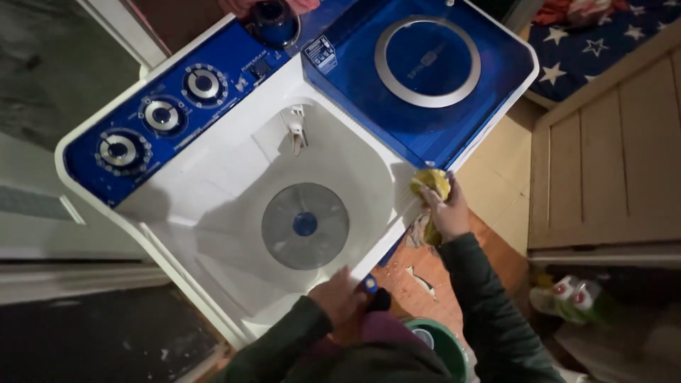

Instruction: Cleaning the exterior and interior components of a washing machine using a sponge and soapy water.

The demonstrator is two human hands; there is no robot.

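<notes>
Yellow cloth (pixel 433 181) was bunched in the right hand (pixel 447 213), fingers pinched tight around it, pressed against the white rim (pixel 397 206) of the open wash tub just below the closed blue lid (pixel 425 64). Part of the cloth seemed to trail below the hand, outside the machine. The left hand (pixel 339 296) lay curled over the near rim of the tub; whether it clasped the small blue knob (pixel 369 284) beside it could not be told. Inside, the grey agitator disc (pixel 305 225) sat at the tub's bottom. Beyond stood the blue control panel with three dials (pixel 162 115). A loosened pinch could have let the cloth slide into the tub or down onto the chipped red floor (pixel 418 280). Leaning on the rim might have rocked the machine, and the green bucket (pixel 443 344) stood close to the person's feet.
</notes>
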